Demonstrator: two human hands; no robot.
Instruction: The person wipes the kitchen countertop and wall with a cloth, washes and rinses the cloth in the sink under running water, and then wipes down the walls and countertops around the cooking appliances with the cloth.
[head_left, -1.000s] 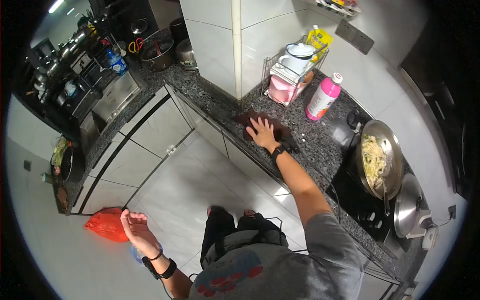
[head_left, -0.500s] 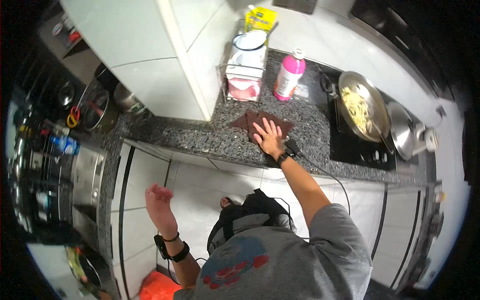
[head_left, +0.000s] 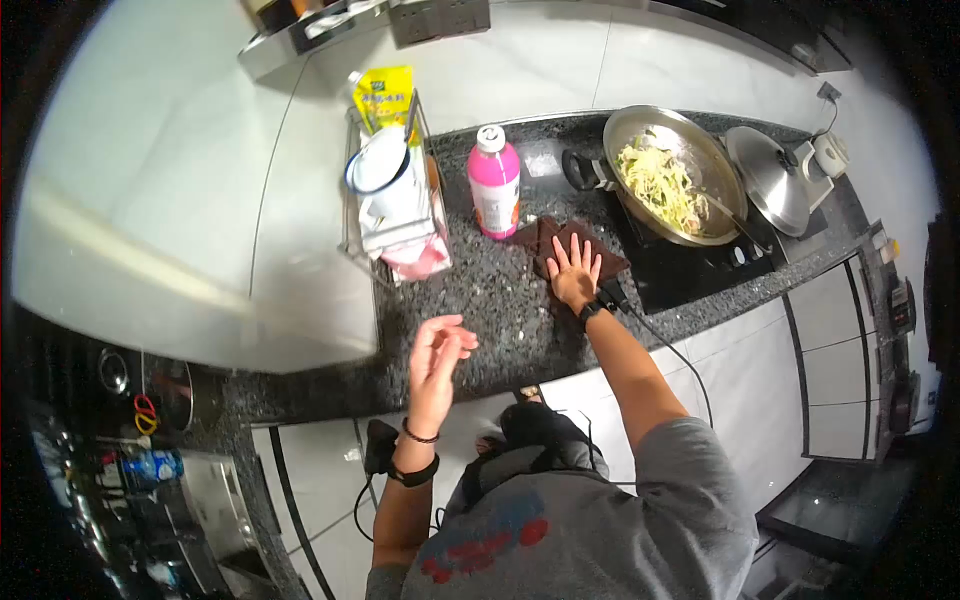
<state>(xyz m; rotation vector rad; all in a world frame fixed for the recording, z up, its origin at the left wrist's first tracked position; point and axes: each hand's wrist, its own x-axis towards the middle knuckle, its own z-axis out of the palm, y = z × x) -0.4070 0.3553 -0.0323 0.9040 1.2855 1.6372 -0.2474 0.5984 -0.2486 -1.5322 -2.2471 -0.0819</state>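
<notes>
1. The brown cloth now lies just to the right of the pink bottle, on its near side; a second ago it lay to the bottle's left.
2. The right hand has travelled with it, palm down and fingers spread on the cloth, pressing rather than grasping.
3. The left hand, earlier well away from the bottle, is now raised nearer it, towards the person, loosely curled and holding nothing.
4. Beneath the bottle is a speckled dark granite bench.
5. Left of the bottle are a white mug and a yellow pouch in a wire rack.
6. Right of it, beyond the cloth, a wok of food sits on a black cooktop, a metal lid farther right.
7. Behind the bottle rises a pale tiled wall.
</notes>
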